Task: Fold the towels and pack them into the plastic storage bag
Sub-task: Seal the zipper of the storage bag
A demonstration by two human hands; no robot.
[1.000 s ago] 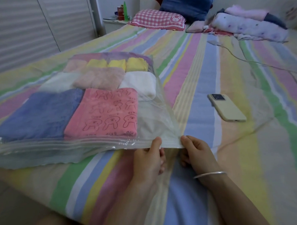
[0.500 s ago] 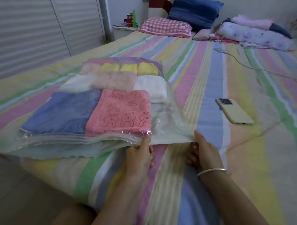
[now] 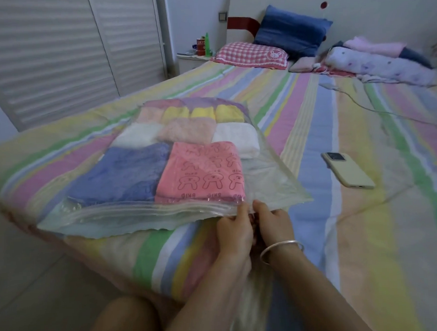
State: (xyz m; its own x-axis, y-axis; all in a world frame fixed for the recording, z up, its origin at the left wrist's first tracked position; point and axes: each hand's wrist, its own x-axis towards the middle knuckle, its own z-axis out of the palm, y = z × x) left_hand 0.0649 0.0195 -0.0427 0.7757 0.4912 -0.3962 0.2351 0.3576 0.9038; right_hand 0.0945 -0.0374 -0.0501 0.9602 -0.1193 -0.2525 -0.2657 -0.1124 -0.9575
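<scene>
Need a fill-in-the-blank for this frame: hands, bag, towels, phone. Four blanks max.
1. The left hand and right hand pinch the near edge of the ____.
2. The rabbit-print towel nearest them is ____.
3. The bracelet sits on the ____ wrist.
4. The phone lies screen ____.
Missing words: storage bag; pink; right; down.
</scene>
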